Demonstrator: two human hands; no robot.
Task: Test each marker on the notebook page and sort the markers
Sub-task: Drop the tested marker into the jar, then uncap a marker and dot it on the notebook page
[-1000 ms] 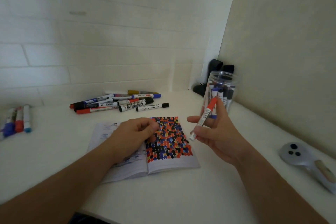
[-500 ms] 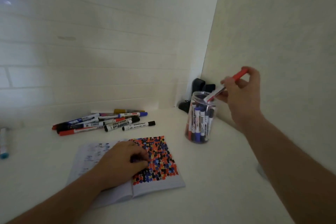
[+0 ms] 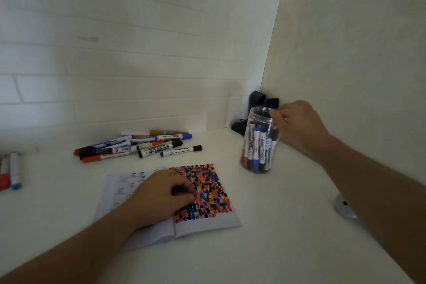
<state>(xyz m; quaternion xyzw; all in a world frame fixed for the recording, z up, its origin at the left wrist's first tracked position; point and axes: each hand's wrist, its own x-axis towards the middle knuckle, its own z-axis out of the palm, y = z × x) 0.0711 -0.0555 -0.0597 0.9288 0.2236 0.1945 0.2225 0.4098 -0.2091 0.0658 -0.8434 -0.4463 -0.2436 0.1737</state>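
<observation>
R hand (image 3: 299,125) at jar (image 3: 259,145) rim.
Its fingers curled, grip unclear; L hand (image 3: 166,193) fingers bent, pressing notebook (image 3: 207,221) left of jar.

my white table (image 3: 265,249) carries the open notebook (image 3: 202,221) at centre — loose markers (image 3: 138,146) at eleven o'clock, the clear jar (image 3: 259,143) at one, more markers (image 3: 11,172) at nine.

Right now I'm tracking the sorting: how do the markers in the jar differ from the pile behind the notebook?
The markers in the clear jar stand upright, packed together; the pile of markers lies flat and loosely spread on the table. The right hand is at the jar's rim; no hand touches the pile. Both mix red, blue and black.
</observation>
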